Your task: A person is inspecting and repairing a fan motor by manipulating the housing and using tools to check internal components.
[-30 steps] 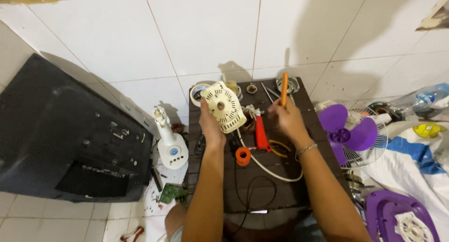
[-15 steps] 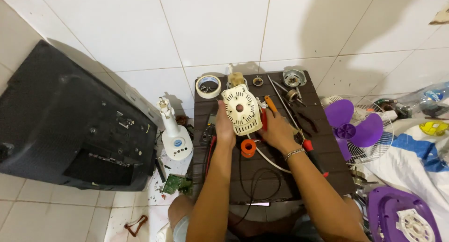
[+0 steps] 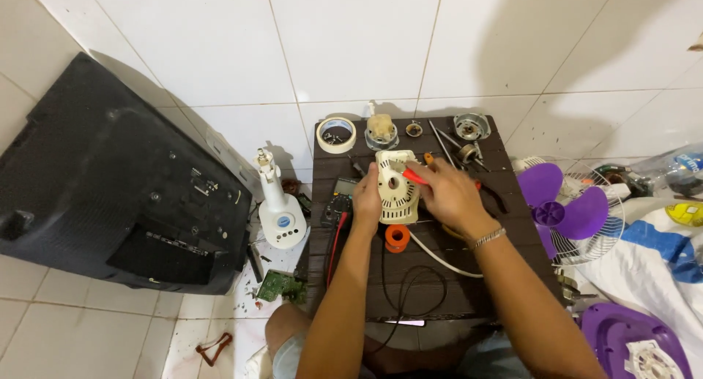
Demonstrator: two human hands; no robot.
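Overhead: left hand [image 3: 366, 197] w/ fingers curled round cream fan motor housing [image 3: 396, 197] at centre of dark slatted table [image 3: 410, 291], right hand [image 3: 448, 194] pinching red-handled screwdriver [image 3: 414, 176] over its top.

The left hand [image 3: 366, 197] holds the cream fan housing [image 3: 398, 188] at its left edge, on the dark brown counter [image 3: 454, 276]. The right hand [image 3: 448, 196] keeps a red-handled tool [image 3: 412, 176] in its grip, with the tip on the top part of the housing. Just below the housing lies an orange spool [image 3: 396, 237], and a white cable [image 3: 439, 258] runs from there to the right. At the far edge of the counter sit a roll of tape [image 3: 336, 134] and a small motor [image 3: 471, 125]. A black television back [image 3: 110, 188] leans at the left, and a purple fan blade [image 3: 560, 207] lies at the right
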